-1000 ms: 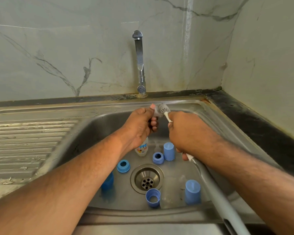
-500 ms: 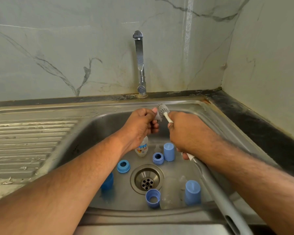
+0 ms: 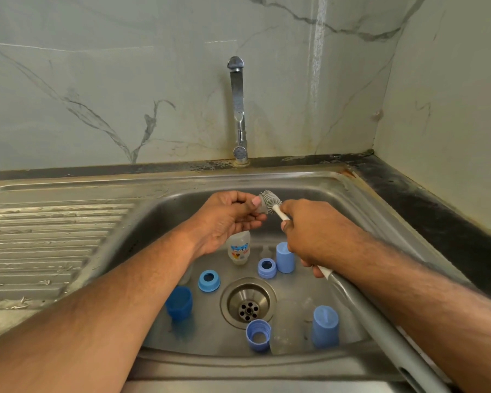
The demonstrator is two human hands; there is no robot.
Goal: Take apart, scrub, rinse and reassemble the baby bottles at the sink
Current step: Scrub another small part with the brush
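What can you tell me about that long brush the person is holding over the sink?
The brush has a small grey head of stubby rubbery-looking bristles, a thin white neck and a long grey handle running toward the lower right, past the frame's edge. The right hand grips the neck just behind the head. The head presses against a small pale piece pinched by the left hand, above the sink basin.

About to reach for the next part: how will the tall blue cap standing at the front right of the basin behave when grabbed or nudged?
The tall blue cap looks like thin hollow plastic, so probably light and stiff. It stands upright on the sink floor, which slopes toward the drain; a sideways nudge would likely tip it, and its round body could then roll. Its smooth wall may be slippery if wet.
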